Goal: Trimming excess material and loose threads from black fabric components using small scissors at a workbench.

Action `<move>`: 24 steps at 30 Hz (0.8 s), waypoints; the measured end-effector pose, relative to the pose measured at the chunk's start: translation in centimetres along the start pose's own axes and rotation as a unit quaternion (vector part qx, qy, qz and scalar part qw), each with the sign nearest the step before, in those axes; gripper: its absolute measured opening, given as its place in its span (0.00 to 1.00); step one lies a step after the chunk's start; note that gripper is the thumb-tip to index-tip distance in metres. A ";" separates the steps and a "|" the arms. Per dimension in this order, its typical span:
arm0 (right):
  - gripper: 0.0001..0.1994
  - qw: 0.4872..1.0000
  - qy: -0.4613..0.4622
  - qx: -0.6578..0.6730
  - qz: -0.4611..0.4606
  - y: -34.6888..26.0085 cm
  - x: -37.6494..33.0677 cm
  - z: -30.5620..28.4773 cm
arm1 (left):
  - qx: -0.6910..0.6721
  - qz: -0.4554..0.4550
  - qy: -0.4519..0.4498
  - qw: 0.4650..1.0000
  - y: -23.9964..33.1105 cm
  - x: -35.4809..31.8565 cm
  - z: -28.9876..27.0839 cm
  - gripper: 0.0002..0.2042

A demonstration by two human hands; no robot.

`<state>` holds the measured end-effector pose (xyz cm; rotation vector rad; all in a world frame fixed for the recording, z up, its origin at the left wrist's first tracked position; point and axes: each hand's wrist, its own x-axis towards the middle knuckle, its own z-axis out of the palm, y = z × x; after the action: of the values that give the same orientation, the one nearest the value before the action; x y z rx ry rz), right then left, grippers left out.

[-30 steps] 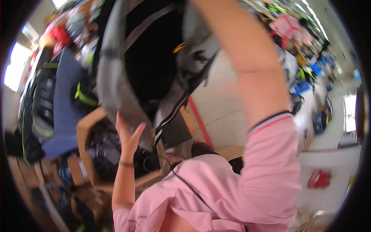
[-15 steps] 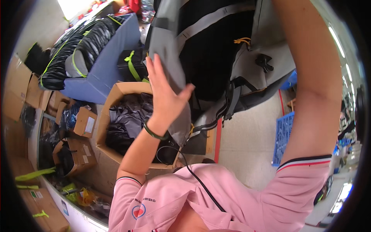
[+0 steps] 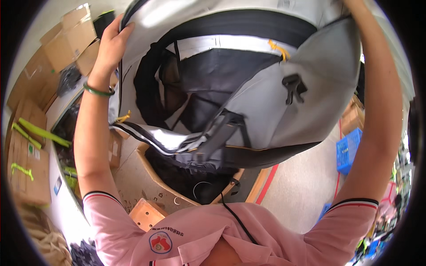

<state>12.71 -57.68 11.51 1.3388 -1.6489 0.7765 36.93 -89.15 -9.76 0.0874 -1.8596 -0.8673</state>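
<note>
A large grey and black bag [image 3: 321, 84] hangs gaping in front of me, its dark lining showing. A black buckle [image 3: 293, 88] and a yellow cord pull [image 3: 279, 48] sit on its grey panel and rim. Up at the left, my left hand [image 3: 114, 42] is closed on the bag's edge, thumb against the fabric; a green bangle [image 3: 98, 91] circles that wrist. My right hand [image 3: 353, 5] is at the bag's upper right corner, mostly cut off by the top of the picture, so its fingers do not show.
Below the bag, an open cardboard box [image 3: 164, 184] holds black material. An orange-brown block with holes [image 3: 146, 215] lies beside it. A blue crate [image 3: 349, 150] stands right, past a red floor line [image 3: 268, 184]. Cardboard boxes [image 3: 73, 29] and neon straps [image 3: 43, 133] are at left.
My left hand was open with fingers spread against the bag's side; now it has moved up and left and grips the edge. The bag has turned and spread wider, its inside facing me.
</note>
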 end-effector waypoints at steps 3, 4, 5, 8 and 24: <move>0.09 0.989 -0.061 0.061 0.123 3.4 -3.7 6.3 | 0.088 -0.044 -0.066 0.993 -1.5 0.8 -3.3 0.12; 0.09 0.988 -0.067 0.077 0.117 4.0 -5.0 8.6 | 0.147 -0.065 -0.092 0.983 -2.4 1.1 -4.7 0.14; 0.11 0.979 -0.123 0.088 0.139 4.4 -6.3 11.0 | 0.205 -0.088 -0.118 0.968 -3.4 1.3 -6.3 0.16; 0.19 0.952 -0.204 0.098 0.206 8.3 -11.9 18.7 | 0.283 -0.123 -0.118 0.944 -6.4 1.8 -6.4 0.19; 0.17 0.948 -0.248 0.074 0.186 4.7 -14.1 25.8 | 0.257 -0.232 -0.093 0.934 -12.7 1.2 -7.6 0.21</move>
<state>3.14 -72.71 -12.39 1.4236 -2.3286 0.8357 38.65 -102.94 -14.87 0.8239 -2.2516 -0.6896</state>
